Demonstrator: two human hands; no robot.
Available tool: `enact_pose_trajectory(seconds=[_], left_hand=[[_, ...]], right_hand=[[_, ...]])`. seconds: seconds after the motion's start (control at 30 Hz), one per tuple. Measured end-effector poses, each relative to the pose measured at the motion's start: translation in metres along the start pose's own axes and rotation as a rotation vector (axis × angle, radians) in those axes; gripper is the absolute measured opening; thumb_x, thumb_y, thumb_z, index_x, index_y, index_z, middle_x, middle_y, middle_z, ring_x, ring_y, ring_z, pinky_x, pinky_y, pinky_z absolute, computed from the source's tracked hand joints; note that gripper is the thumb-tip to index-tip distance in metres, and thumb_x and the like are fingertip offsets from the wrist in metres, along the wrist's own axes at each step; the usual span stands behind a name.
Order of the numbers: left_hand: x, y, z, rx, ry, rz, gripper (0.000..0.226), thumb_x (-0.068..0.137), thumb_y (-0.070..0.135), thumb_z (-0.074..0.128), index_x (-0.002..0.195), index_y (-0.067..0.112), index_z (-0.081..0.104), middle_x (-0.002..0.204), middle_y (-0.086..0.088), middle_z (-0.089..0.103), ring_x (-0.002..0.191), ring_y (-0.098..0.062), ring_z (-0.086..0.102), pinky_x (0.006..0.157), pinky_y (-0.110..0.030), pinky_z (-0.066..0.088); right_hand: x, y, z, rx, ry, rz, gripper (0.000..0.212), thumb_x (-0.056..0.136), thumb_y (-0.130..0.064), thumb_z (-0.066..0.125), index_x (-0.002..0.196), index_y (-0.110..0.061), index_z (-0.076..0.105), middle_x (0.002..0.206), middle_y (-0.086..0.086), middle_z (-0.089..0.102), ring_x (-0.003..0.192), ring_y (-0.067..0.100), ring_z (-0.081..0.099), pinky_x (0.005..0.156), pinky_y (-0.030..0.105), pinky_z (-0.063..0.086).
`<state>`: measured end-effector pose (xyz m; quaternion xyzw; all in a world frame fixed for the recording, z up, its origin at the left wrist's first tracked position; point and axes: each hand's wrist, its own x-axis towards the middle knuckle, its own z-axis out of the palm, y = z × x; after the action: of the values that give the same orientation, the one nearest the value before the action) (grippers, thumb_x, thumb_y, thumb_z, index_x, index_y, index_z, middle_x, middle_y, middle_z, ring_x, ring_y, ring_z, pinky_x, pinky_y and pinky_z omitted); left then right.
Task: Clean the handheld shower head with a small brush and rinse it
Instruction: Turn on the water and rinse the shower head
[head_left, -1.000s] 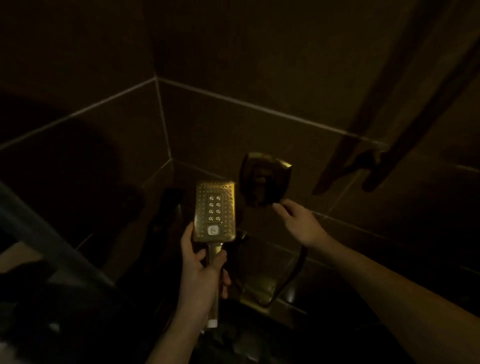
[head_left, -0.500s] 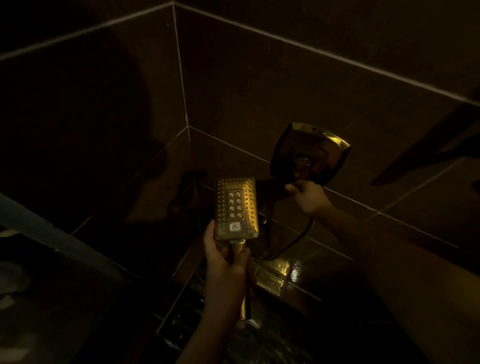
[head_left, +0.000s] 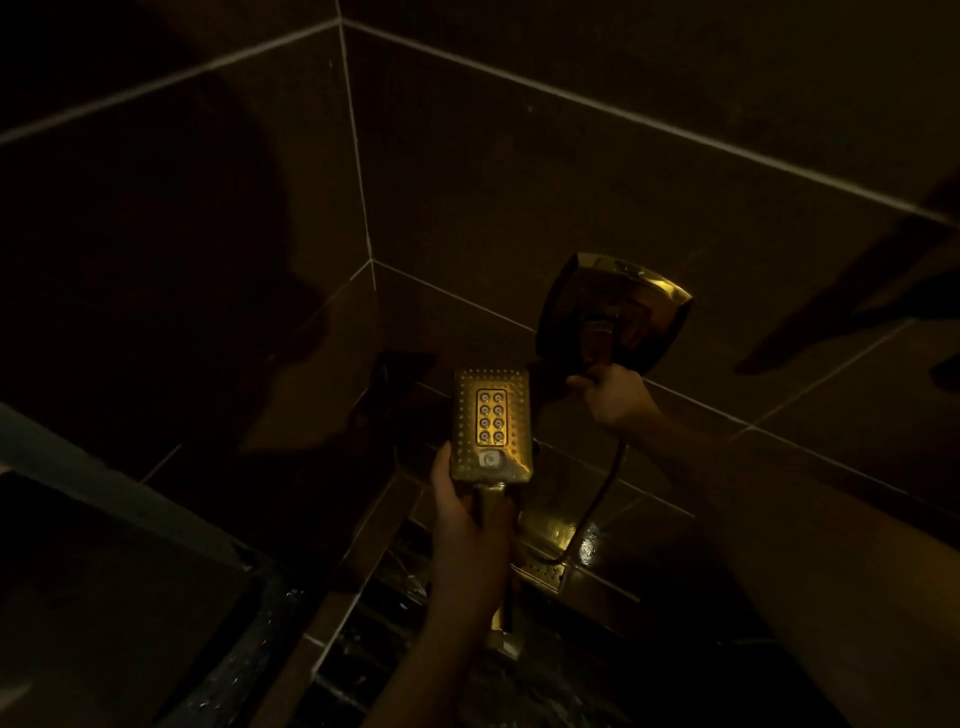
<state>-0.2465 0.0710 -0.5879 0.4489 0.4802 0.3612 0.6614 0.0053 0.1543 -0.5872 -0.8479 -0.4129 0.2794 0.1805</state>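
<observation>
Nearest, the left hand (head_left: 470, 540) rises from the lower edge of the view on a forearm that slants up toward the middle, fingers and thumb wrapped round the handle of the shower head (head_left: 492, 423). The shower head stands upright, its rectangular nozzle face turned toward the camera, a small pale button near its lower edge. Just beyond and to the right, the right arm reaches in from the lower right corner, and the right hand (head_left: 613, 397) curls in a fist round the lever at the bottom of the glossy wall valve plate (head_left: 639, 306). A dark hose (head_left: 597, 504) hangs below that hand. Behind, dark wall tiles (head_left: 519, 182) meet in a corner.
</observation>
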Motion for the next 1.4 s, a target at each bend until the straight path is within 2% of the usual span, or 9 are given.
enact_pose_trajectory(seconds=[0.2,0.3,0.4,0.6,0.7,0.8,1.13,1.27,1.4], left_hand=[[0.008,-0.013,0.006,0.027,-0.011,-0.011,0.072,0.100,0.020,0.062,0.154,0.049,0.024,0.146,0.004,0.057,0.128,-0.026,0.061,0.101,-0.060,0.053],[0.011,-0.018,0.010,0.028,-0.002,-0.036,0.073,0.100,0.025,0.063,0.155,0.049,0.022,0.150,0.004,0.053,0.133,-0.022,0.057,0.104,-0.060,0.051],[0.013,-0.020,0.014,0.023,0.010,-0.055,0.074,0.094,0.036,0.066,0.152,0.056,0.022,0.149,0.000,0.054,0.130,-0.032,0.059,0.099,-0.065,0.052],[0.019,-0.028,0.014,-0.014,-0.010,-0.029,0.073,0.101,0.022,0.063,0.156,0.047,0.021,0.150,0.003,0.053,0.127,-0.019,0.061,0.098,-0.056,0.056],[0.021,-0.031,0.014,-0.001,-0.035,-0.037,0.076,0.101,0.017,0.062,0.158,0.042,0.018,0.145,0.005,0.054,0.110,-0.010,0.068,0.085,-0.045,0.063],[0.023,-0.034,0.015,0.003,-0.047,-0.056,0.077,0.101,0.014,0.061,0.158,0.041,0.018,0.140,0.003,0.057,0.094,-0.013,0.073,0.074,-0.051,0.063],[0.029,-0.038,0.021,-0.006,-0.053,-0.083,0.077,0.099,0.013,0.064,0.158,0.038,0.020,0.140,0.001,0.058,0.086,0.001,0.072,0.079,-0.050,0.062],[0.031,-0.038,0.019,-0.025,-0.040,-0.084,0.079,0.098,0.013,0.065,0.158,0.039,0.020,0.144,-0.001,0.057,0.112,-0.016,0.068,0.087,-0.047,0.060],[0.031,-0.037,0.018,-0.021,-0.020,-0.093,0.079,0.097,0.017,0.068,0.155,0.046,0.023,0.145,0.001,0.057,0.125,-0.024,0.062,0.099,-0.059,0.054]], right_hand=[[0.001,-0.001,-0.004,-0.052,-0.003,0.000,0.031,0.100,-0.032,0.053,0.115,-0.008,0.066,0.081,0.001,0.056,0.063,0.007,0.051,0.046,0.019,0.033],[0.001,-0.002,-0.005,-0.060,-0.002,-0.006,0.032,0.099,-0.033,0.054,0.114,-0.007,0.068,0.091,0.007,0.061,0.068,0.012,0.055,0.049,0.024,0.036],[0.002,-0.001,-0.005,-0.045,-0.003,-0.004,0.032,0.099,-0.033,0.054,0.112,-0.007,0.069,0.093,0.009,0.063,0.073,0.017,0.058,0.050,0.024,0.038],[0.000,-0.004,-0.005,-0.009,-0.007,0.028,0.029,0.099,-0.033,0.054,0.109,-0.009,0.066,0.078,0.000,0.057,0.062,0.009,0.054,0.046,0.021,0.035],[0.001,-0.005,-0.004,-0.003,-0.017,0.041,0.029,0.099,-0.033,0.054,0.111,-0.010,0.066,0.077,-0.002,0.055,0.061,0.008,0.054,0.045,0.018,0.034],[0.001,-0.005,-0.005,-0.005,-0.017,0.040,0.031,0.099,-0.034,0.054,0.114,-0.010,0.066,0.078,-0.001,0.056,0.061,0.009,0.055,0.046,0.020,0.037],[-0.003,-0.007,-0.008,-0.014,-0.023,0.048,0.028,0.100,-0.034,0.053,0.111,-0.010,0.063,0.077,-0.003,0.052,0.061,0.007,0.051,0.046,0.019,0.035],[-0.003,-0.006,-0.006,-0.013,-0.019,0.035,0.028,0.099,-0.034,0.053,0.109,-0.010,0.064,0.079,-0.002,0.054,0.064,0.009,0.053,0.047,0.021,0.036],[-0.004,-0.005,-0.005,-0.026,-0.006,0.013,0.029,0.099,-0.034,0.054,0.107,-0.008,0.065,0.080,0.001,0.056,0.065,0.012,0.055,0.047,0.021,0.035]])
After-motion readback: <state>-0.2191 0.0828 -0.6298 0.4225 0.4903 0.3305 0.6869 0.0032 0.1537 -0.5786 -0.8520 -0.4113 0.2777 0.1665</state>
